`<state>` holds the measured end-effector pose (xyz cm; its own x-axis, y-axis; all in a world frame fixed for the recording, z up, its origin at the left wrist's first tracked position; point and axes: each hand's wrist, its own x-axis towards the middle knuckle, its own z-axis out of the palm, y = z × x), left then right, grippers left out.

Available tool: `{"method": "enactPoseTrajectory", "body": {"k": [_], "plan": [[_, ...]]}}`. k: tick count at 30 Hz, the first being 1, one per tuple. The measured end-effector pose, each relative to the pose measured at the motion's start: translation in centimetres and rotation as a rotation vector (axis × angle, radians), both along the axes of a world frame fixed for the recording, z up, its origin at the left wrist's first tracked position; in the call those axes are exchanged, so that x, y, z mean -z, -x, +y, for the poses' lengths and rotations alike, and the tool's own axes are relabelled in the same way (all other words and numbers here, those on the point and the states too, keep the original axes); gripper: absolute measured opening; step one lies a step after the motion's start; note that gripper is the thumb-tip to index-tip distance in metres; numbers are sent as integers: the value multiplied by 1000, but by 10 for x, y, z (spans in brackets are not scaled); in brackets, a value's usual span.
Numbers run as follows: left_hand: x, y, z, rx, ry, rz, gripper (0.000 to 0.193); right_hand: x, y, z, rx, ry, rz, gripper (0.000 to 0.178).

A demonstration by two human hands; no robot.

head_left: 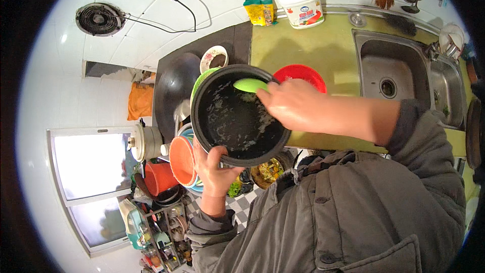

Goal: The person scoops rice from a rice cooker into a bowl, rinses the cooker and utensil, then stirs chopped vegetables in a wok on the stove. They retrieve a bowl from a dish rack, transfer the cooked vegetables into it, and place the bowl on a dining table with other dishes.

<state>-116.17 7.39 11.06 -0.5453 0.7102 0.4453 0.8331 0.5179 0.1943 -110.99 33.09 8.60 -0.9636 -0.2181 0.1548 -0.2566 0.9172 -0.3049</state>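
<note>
Here, black cooking pot [273,146]: held up in front of the person's body near the worktop's front edge, its round mouth facing the camera, with thin whitish bits [220,106] scattered over its dark inside.
Lime-green spoon [247,85]: over the pot's mouth near the far rim, its rounded end poking out from the fingers; the rest is hidden in the grip.
Right hand [290,103]: closed round the spoon, reaching across the pot from the right.
Left hand [217,169]: grasping the pot at its near left side, thumb by the rim.
Red basin [318,78]: on the worktop [323,40], just beyond the right hand and partly covered by it.
Left of the pot: a black wok [172,83], a metal ladle [183,110] and a small patterned bowl [207,62] with something dark brown in it; a green rim [199,83] shows from behind the pot.
Below left: an orange basin [178,155], beside the left hand, and a red bucket [159,179] farther off.
Back of the worktop: a white jug [305,2] with a green pump, next to a yellow-and-green bag [260,10].
Right side: a steel double sink [371,55].
Floor: grey-and-white checks [241,203], near a container of food scraps [270,171].
</note>
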Motion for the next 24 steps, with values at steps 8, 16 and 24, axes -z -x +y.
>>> {"method": "enactPoseTrajectory", "body": {"k": [8,16,24], "plan": [[-4,-3,-4,154,-105,113,49,-1,8,-19,-533,-90,234,10],[-4,-4,-2,280,-87,90,50,-12,12,-6,-261,-234,758,13],[-15,-4,2,260,-30,49,48,-6,9,1,-321,-401,575,9]]}}
